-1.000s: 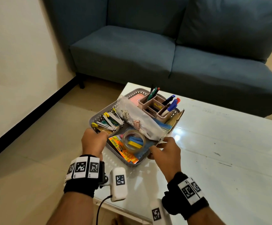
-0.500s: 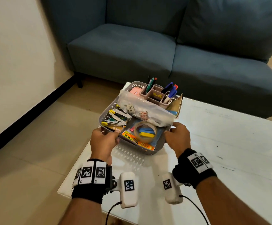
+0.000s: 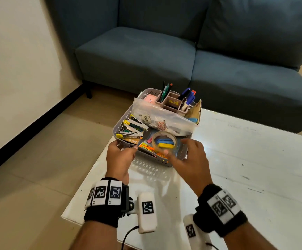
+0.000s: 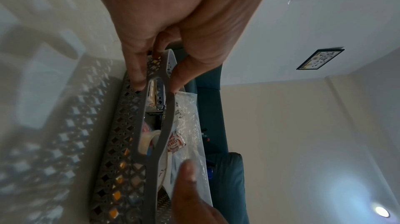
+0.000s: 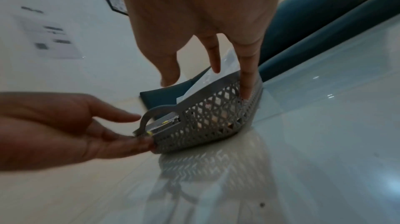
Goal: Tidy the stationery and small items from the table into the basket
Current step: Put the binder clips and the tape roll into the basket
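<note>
A grey lattice basket (image 3: 152,160) rests on the white table's far left corner. It holds a tape roll (image 3: 164,141), a clear plastic bag (image 3: 161,118), a pink pen holder (image 3: 173,101) with pens, metal clips (image 3: 132,129) and an orange packet (image 3: 146,147). My left hand (image 3: 119,156) pinches the basket's near-left rim by the handle cut-out, thumb inside and fingers outside (image 4: 156,85). My right hand (image 3: 188,154) hovers over the near-right rim with fingers spread. In the right wrist view one straight finger (image 5: 246,90) touches the basket wall (image 5: 207,121).
The glossy table (image 3: 236,168) stretches to the right and towards me. Its left edge and corner lie close to the basket, with tiled floor (image 3: 38,159) beyond. A blue sofa (image 3: 146,51) stands just behind the table.
The basket travelled from the table's left edge further onto the table. My right hand has let go of the rim and opened. My left hand keeps its grip.
</note>
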